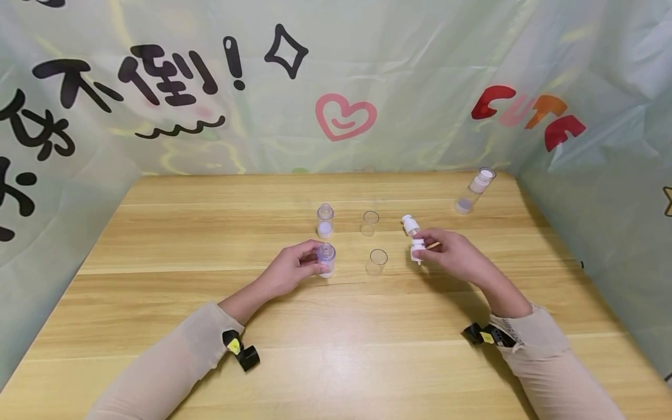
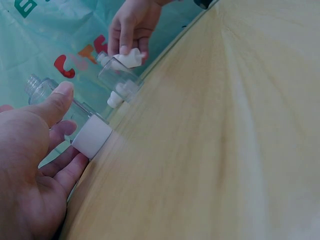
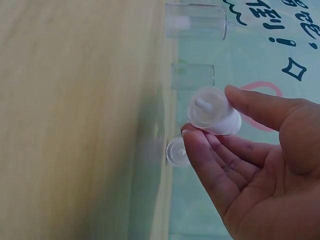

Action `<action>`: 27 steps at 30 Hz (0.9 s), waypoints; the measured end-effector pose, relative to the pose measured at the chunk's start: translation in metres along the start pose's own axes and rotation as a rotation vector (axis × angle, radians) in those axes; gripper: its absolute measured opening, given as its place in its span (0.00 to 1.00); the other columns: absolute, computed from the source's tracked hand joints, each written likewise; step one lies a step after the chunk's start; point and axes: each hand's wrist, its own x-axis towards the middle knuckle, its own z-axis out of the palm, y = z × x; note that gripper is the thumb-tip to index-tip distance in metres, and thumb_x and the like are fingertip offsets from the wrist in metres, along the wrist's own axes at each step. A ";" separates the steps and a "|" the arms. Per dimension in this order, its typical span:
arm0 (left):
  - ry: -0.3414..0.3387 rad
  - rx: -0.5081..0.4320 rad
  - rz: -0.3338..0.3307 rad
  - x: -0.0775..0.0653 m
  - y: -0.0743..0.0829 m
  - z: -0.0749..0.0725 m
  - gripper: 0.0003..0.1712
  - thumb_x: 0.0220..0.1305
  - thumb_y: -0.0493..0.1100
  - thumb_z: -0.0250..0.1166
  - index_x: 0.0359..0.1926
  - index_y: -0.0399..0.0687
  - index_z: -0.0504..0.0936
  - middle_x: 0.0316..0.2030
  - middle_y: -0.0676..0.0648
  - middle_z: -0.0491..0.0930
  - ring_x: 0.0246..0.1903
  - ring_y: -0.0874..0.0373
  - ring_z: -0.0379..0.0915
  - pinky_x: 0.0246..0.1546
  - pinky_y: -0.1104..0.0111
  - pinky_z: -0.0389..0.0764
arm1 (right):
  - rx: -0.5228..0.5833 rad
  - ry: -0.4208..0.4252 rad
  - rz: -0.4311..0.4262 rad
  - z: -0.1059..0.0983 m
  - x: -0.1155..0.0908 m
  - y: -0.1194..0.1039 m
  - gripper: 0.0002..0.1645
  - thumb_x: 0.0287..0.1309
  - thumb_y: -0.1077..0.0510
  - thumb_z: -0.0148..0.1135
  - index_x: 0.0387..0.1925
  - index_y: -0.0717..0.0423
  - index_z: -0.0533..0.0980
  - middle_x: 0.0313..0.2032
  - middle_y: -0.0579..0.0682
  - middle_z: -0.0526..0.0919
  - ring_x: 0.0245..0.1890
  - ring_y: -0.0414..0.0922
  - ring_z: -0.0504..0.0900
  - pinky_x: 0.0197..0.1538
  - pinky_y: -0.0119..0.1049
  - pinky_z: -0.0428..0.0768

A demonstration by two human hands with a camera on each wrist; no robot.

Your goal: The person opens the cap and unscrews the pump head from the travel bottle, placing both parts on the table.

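We have the right hand (image 1: 454, 254) with thumb and fingers pinching a white pump head (image 1: 417, 249), a second pump (image 1: 411, 225) just beyond. Our left hand (image 1: 287, 269) curls thumb and fingers round the near bottle (image 1: 326, 268), which stands upright on the worktop (image 1: 336, 356). Between the hands we spot the near cap (image 1: 375, 266), clear, and the far cap (image 1: 369, 225) nearer the far edge, level with the far bottle (image 1: 325, 225). By the far right corner, we see a capped bottle (image 1: 475, 189).
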 end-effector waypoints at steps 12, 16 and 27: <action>0.004 0.024 0.006 0.001 -0.002 0.001 0.24 0.62 0.42 0.69 0.57 0.41 0.77 0.49 0.43 0.82 0.51 0.52 0.79 0.49 0.68 0.81 | -0.032 -0.035 0.029 -0.002 0.000 0.008 0.24 0.64 0.51 0.65 0.55 0.63 0.75 0.42 0.58 0.81 0.44 0.55 0.82 0.45 0.47 0.81; 0.002 0.020 0.006 0.001 -0.001 0.001 0.24 0.62 0.42 0.69 0.57 0.40 0.77 0.49 0.43 0.81 0.51 0.51 0.79 0.49 0.68 0.81 | -0.045 -0.048 0.038 -0.003 0.000 0.009 0.25 0.64 0.51 0.65 0.55 0.64 0.75 0.42 0.58 0.82 0.43 0.54 0.82 0.43 0.44 0.81; 0.003 0.006 -0.003 0.000 0.001 0.000 0.25 0.61 0.42 0.70 0.58 0.41 0.77 0.50 0.43 0.81 0.51 0.52 0.79 0.49 0.69 0.81 | -0.044 -0.098 0.085 -0.005 0.002 0.014 0.26 0.65 0.51 0.64 0.56 0.66 0.74 0.43 0.57 0.80 0.41 0.49 0.82 0.41 0.40 0.81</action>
